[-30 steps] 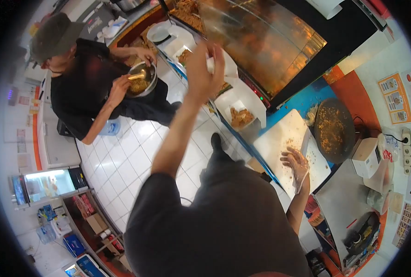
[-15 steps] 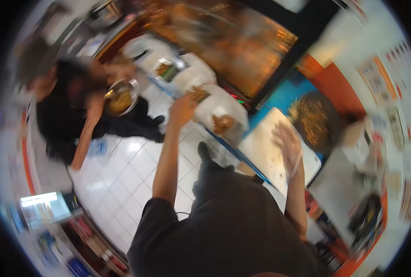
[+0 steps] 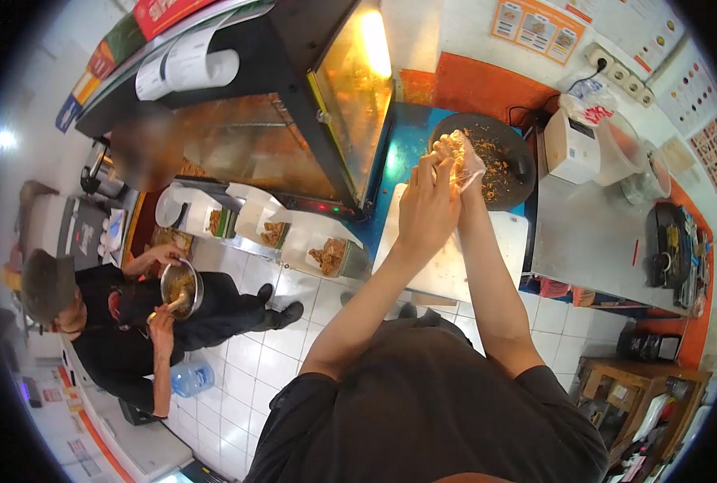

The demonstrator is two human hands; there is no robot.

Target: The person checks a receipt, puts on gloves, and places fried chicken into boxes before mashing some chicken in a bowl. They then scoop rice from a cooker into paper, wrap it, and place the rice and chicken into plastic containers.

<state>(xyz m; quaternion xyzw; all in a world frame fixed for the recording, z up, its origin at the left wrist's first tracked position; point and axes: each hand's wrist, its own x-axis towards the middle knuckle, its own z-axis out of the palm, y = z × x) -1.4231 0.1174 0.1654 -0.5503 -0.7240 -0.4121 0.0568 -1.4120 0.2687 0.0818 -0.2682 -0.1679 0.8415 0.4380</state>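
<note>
My right hand, in a clear plastic glove, is closed around a golden, lumpy piece of food at the near left side of a dark stone mortar. Against it presses my bare left hand, fingers curled; whatever lies inside them is hidden. Brown crumbs cover the mortar's bowl. Below both forearms lies a white cutting board. To the left, open white boxes stand in a row with brown fried pieces in them.
A lit glass display case rises behind the boxes. At left, a co-worker holds a metal bowl and stirs. A steel counter with a white box extends right. A water bottle stands on the tiled floor.
My left hand has left the boxes and joined my right by the mortar. My right hand has risen off the cutting board and closed. My view has turned.
</note>
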